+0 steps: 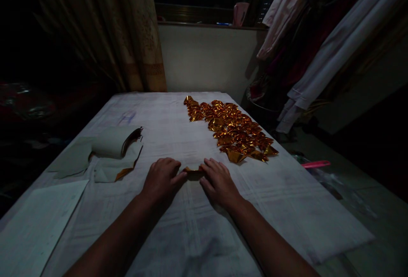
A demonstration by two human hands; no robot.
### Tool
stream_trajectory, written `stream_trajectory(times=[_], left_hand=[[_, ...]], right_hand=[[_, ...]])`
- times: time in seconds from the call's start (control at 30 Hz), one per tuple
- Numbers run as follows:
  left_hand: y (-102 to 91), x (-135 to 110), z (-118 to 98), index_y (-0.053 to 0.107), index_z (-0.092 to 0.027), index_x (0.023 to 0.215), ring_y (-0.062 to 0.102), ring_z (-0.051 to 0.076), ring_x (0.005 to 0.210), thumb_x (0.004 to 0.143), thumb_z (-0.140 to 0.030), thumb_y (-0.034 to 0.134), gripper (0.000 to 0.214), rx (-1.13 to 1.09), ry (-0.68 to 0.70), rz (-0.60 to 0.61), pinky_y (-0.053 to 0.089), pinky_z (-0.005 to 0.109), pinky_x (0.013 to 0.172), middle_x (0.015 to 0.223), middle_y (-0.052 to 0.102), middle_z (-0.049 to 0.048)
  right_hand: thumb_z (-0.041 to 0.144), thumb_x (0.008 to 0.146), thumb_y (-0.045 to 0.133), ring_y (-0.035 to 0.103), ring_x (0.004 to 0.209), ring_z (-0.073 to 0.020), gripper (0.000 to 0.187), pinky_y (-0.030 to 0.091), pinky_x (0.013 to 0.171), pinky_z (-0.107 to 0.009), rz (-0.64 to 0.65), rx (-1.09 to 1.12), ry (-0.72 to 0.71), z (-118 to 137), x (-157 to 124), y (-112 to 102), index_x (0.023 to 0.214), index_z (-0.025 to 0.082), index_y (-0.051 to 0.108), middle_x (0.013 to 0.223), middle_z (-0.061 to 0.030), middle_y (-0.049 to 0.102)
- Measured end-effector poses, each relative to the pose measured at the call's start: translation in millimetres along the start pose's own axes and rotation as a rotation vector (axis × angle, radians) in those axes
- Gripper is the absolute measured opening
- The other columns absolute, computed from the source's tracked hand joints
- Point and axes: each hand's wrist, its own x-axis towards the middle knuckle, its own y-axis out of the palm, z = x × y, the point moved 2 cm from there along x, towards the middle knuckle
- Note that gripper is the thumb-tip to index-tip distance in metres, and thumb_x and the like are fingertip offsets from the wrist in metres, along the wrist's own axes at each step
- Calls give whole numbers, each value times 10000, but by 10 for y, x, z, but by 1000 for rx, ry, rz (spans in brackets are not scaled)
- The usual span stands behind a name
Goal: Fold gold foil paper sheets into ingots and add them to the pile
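My left hand (162,180) and my right hand (218,182) meet at the middle of the white cloth-covered table (191,226). Both pinch a small piece of gold foil paper (193,172) pressed flat against the cloth, fingers curled over its two ends. Only a strip of the foil shows between the hands. A long heap of folded gold foil pieces (232,130) lies just beyond my right hand, running toward the far edge.
A stack of unfolded sheets (111,149), pale backs up with gold edges curling, lies left of my left hand. A white sheet (38,221) covers the near left corner. A curtain (127,34) hangs behind; clothes (318,47) hang at the right.
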Motion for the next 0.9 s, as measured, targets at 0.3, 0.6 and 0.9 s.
stream_trajectory(times=[0.3,0.6,0.9], left_hand=[[188,-108,-37,770,-258,978,622,212,886,894,-212,654,150,-140,192,-133,486,348,786,909,690,48],[218,-131,133,758,-256,1049,665,211,921,923,-177,578,233,-134,344,-124,530,373,830,1030,734,64],[84,-197,-96,728,-264,1111,618,269,1026,917,-329,605,239,-58,186,-35,473,448,900,1102,698,74]], right_hand=[[113,832,557,481,1370,-290,474,360,1143,-544,-82,94,-46,-104,-22,43,1285,216,655,1439,-130,577],[120,846,560,569,1256,-274,403,435,1059,-480,-138,153,-89,-153,-27,-17,1207,233,700,1314,-109,666],[219,932,636,632,981,-205,368,439,847,-344,10,185,-166,-90,22,-91,1282,332,643,1080,-22,743]])
